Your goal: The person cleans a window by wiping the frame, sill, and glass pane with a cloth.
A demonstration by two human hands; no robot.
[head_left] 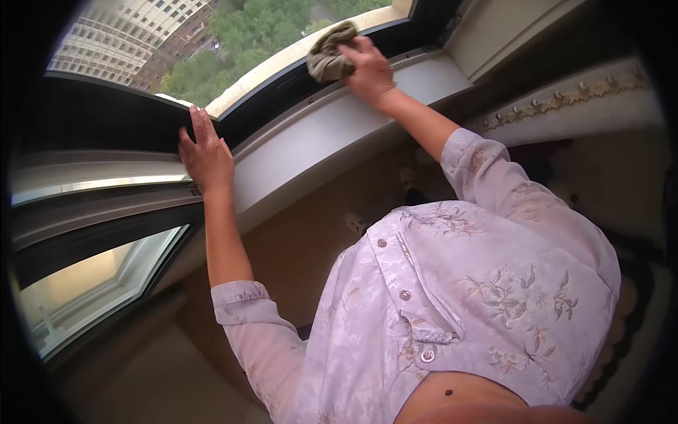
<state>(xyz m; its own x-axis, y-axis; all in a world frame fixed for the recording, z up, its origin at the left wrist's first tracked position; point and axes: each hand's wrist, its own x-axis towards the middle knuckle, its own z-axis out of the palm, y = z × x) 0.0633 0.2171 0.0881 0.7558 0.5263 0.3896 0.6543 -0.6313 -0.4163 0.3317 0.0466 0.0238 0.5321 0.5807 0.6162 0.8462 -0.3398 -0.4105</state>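
My right hand (371,74) holds a crumpled olive-grey cloth (330,55) against the dark lower frame of the window (282,88), near its right part. The cloth bunches out to the left of my fingers and overlaps the glass edge. On the left, my left hand (207,152) rests with its fingers apart on the dark upright frame (106,116), at the corner where it meets the lower frame. Nothing shows in that hand.
Below the frame runs a pale sill (304,152). Another window pane (99,283) stands at the lower left. A curtain with scalloped trim (565,99) hangs at the right. Trees (254,35) and a tall building (120,42) show outside.
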